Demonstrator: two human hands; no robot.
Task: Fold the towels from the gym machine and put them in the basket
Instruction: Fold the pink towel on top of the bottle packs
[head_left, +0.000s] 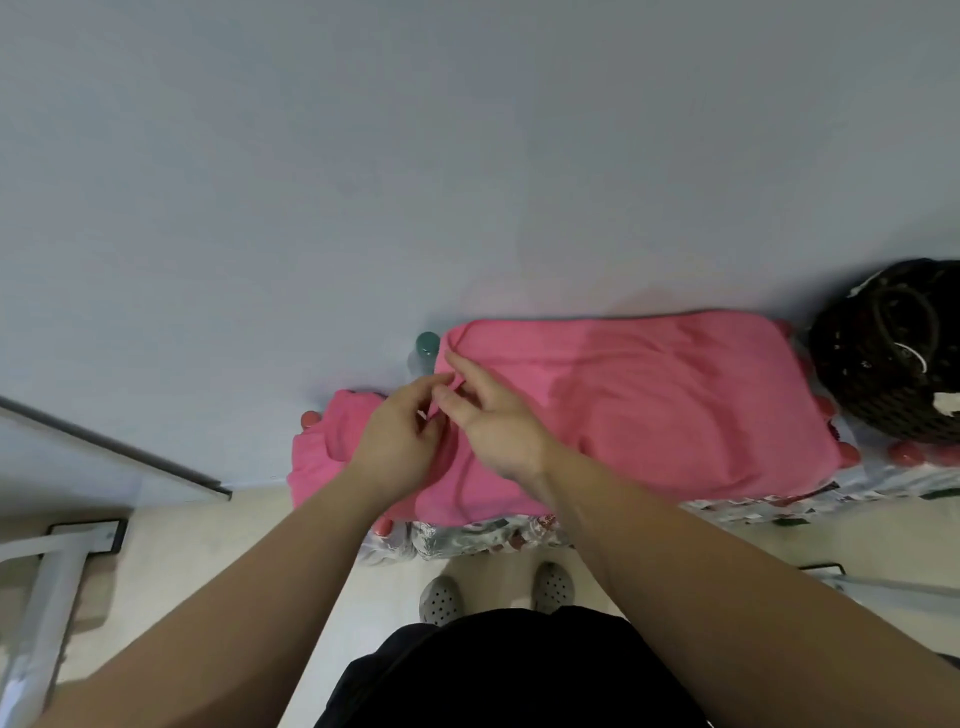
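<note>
Mid-fold: our left hand (400, 441) and right hand (493, 421) both pinch the pink towel (649, 400) at its left edge; next, fold it toward the wicker basket (883, 364).

A large pink terry-cloth towel (649, 405) lies spread nearly flat, lightly wrinkled, its long side running left to right, with its left corner lifted and bunched. Touching its left end sits a smaller crumpled pink towel (322, 457), heaped loosely. Just beside the large towel's right end stands a dark brown woven wicker basket (883, 384).
</note>
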